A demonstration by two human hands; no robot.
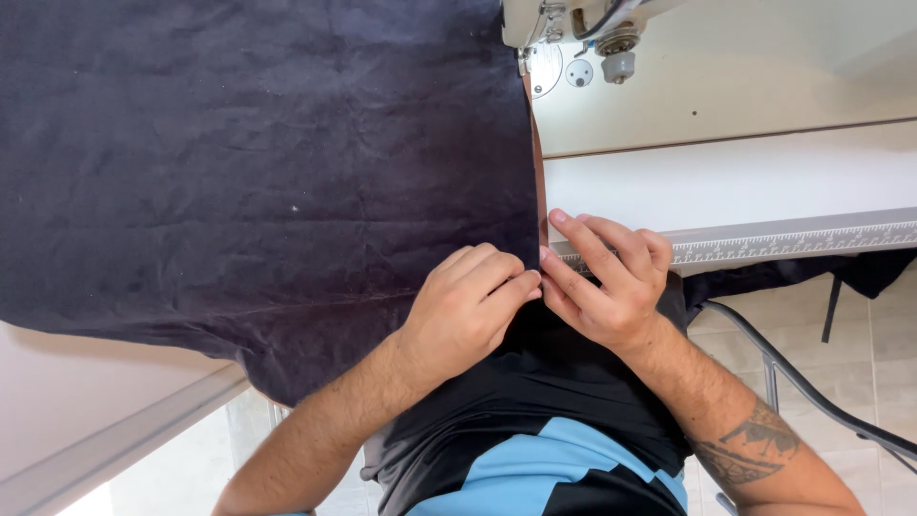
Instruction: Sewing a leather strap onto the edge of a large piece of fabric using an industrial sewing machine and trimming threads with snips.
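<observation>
Dark navy fabric (267, 172) lay spread over the worktop (726, 177), running up to the sewing machine (573, 29). Both the left hand (468, 311) and right hand (607, 282) were pinched shut on its right edge. Looked soft, light and floppy, so I'd say gripping right at the edge was best.

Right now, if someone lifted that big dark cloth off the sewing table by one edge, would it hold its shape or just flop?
Probably flop: the dark cloth lies creased and its lower edge droops over the table edge. It looks soft and thin, as the left hand and right hand pinch its edge with fingertips alone. Its matte surface suggests it would drag rather than slide.
</observation>
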